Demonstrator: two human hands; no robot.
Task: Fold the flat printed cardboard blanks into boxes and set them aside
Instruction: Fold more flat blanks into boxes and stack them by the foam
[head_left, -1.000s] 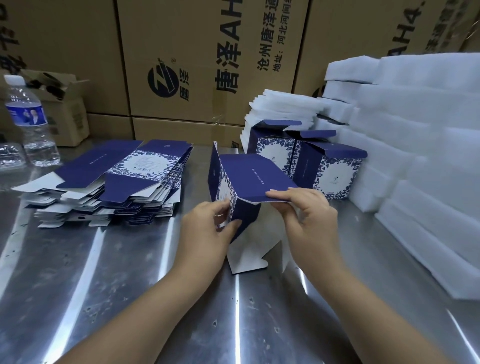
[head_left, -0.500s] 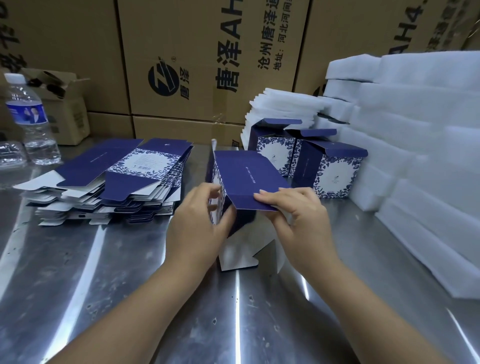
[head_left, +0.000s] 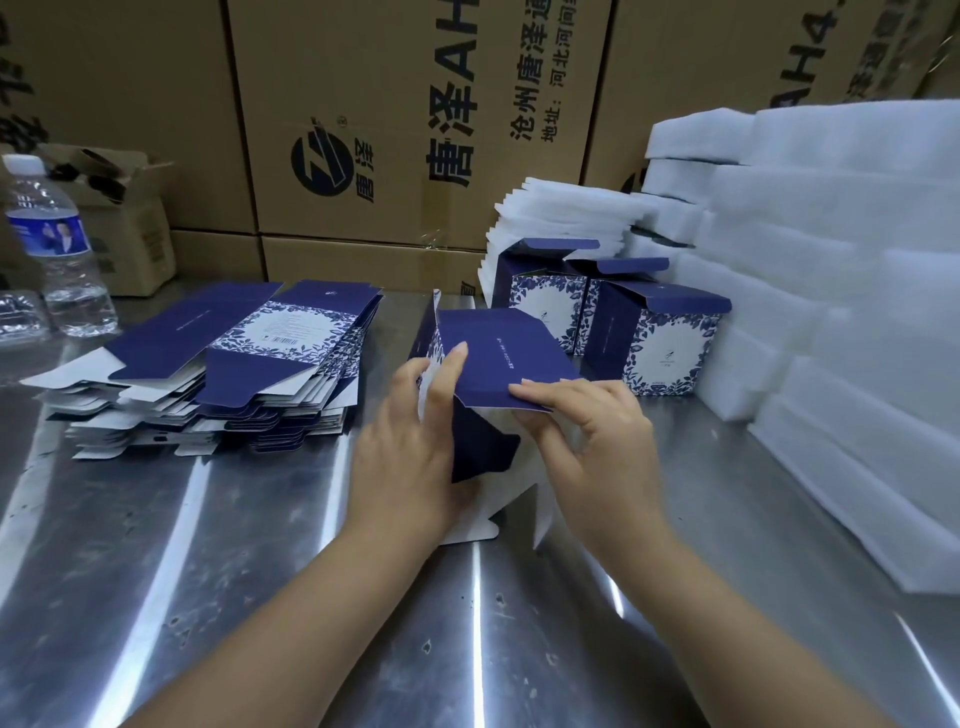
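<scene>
Both forearms reach in from the near edge over the steel counter (head_left: 208, 571) and meet at a half-folded box (head_left: 498, 353) in the middle, its dark blue top panel tilted toward the camera and its white bottom flaps hanging loose down to the counter. The left hand (head_left: 410, 441) shows its back, with the fingers pointing up and lying almost straight against the box's left side, one fingertip reaching the top panel; its thumb is hidden. The right hand (head_left: 597, 447) is bent at the knuckles, its fingers (head_left: 535, 391) curled onto the near edge of the top panel and pinching it.

A fanned stack of flat blanks (head_left: 234, 364) lies to the left. Finished boxes (head_left: 660, 343) stand just beyond on the right, lids up, beside piles of white foam sheets (head_left: 831, 260). A water bottle (head_left: 57, 244) stands at far left, with brown cartons (head_left: 395, 130) along the back.
</scene>
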